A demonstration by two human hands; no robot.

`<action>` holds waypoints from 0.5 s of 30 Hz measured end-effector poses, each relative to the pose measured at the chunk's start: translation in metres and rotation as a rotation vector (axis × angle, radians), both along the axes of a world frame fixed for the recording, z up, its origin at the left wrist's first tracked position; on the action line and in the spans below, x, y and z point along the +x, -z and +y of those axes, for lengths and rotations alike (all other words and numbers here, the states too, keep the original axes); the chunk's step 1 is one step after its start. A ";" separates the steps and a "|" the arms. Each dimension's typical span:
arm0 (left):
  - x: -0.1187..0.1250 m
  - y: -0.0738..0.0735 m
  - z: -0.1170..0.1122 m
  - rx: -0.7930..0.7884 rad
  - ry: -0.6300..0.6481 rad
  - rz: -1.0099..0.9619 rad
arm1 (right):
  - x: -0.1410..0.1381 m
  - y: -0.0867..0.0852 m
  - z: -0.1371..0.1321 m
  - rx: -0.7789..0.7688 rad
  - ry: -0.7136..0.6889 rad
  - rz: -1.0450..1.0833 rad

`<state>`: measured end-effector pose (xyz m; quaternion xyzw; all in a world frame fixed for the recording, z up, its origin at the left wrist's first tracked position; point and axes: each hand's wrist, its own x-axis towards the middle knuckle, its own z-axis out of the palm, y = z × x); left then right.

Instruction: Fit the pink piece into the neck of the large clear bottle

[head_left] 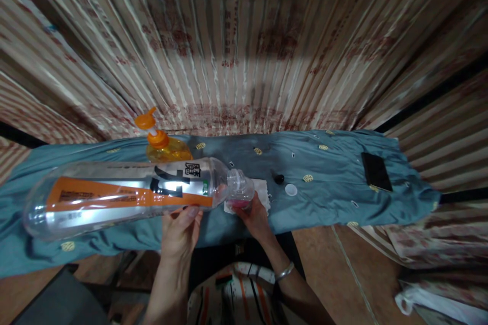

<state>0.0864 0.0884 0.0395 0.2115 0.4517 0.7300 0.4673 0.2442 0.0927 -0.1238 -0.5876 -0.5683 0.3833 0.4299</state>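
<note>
My left hand (181, 228) is closed around the lower side of a large clear plastic bottle (129, 193) with a silver and orange label. The bottle lies nearly level, its neck pointing right. At its mouth, my right hand (253, 216) grips a small clear container (246, 194) with something pink low in it. The bottle's mouth overlaps the container, and I cannot tell whether it sits inside the rim. Beneath the container lies a white cloth (262, 188). Behind the bottle is a pump bottle (168, 150) of yellow liquid with an orange pump head, its lower part hidden.
A teal cloth with yellow prints covers the narrow table (331, 208). Right of my hands lie a small black object (279, 179) and a white round lid-like disc (291, 190). A dark flat phone-like object (376, 171) rests farther right. Striped curtains (244, 61) hang close behind.
</note>
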 end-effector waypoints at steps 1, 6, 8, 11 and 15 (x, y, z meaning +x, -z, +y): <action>0.000 0.001 0.000 0.001 -0.003 -0.003 | 0.000 0.001 0.000 0.006 0.000 -0.001; -0.004 0.005 0.000 -0.005 -0.022 -0.028 | -0.002 0.006 0.001 0.035 0.013 0.003; -0.004 0.005 -0.001 -0.005 -0.029 -0.039 | -0.002 0.007 0.000 0.041 0.007 0.008; -0.003 0.005 -0.001 0.002 -0.036 -0.055 | -0.001 0.009 0.000 0.042 0.000 0.013; -0.002 0.007 -0.001 0.009 -0.038 -0.065 | 0.000 0.011 0.000 0.051 0.003 0.008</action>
